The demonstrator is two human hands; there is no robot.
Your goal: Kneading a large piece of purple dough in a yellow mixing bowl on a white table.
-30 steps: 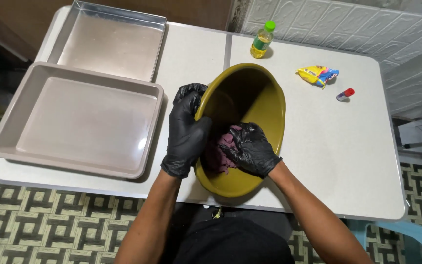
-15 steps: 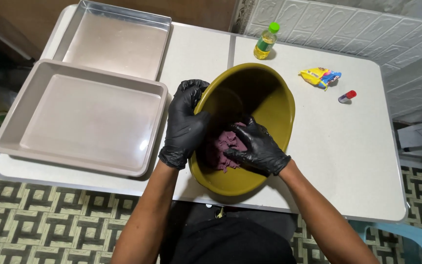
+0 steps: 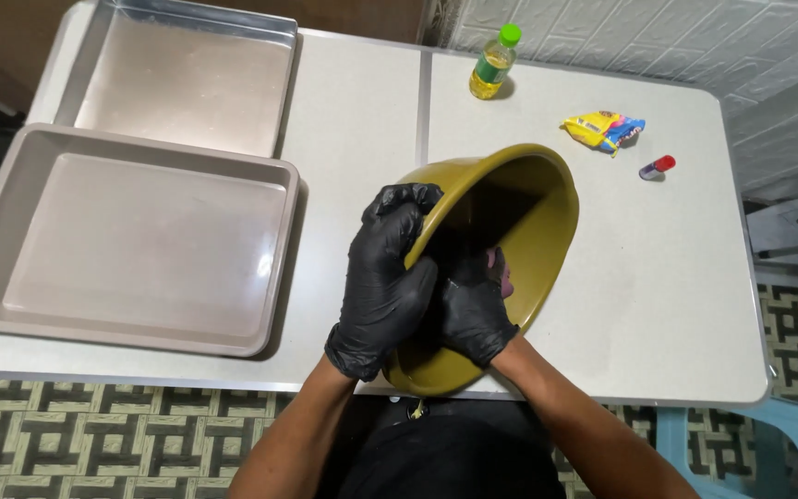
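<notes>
Since a second ago: olive bowl (image 3: 510, 212) tipped further onto its side, mouth turned toward the right hand (image 3: 475, 310).
Left hand (image 3: 382, 277): gloved fingers curled shut over the near rim — steadying the tilt.
Right hand: inside, fingers cupped around purple dough (image 3: 502, 277), mostly hidden.
Doing it well: firm rim grip, scrape low.

This looks like a modest home kitchen or small food-preparation corner. A white folding table (image 3: 602, 305) stands against a white brick-patterned wall panel (image 3: 676, 37) on a floor of green and cream patterned tiles (image 3: 94, 444). On the table lie two large metal baking trays (image 3: 140, 240), an olive mixing bowl (image 3: 519, 212), a small bottle of yellow oil with a green cap (image 3: 492, 65) and a yellow snack packet (image 3: 602, 130). A light blue plastic chair (image 3: 787, 448) stands at the table's corner.
</notes>
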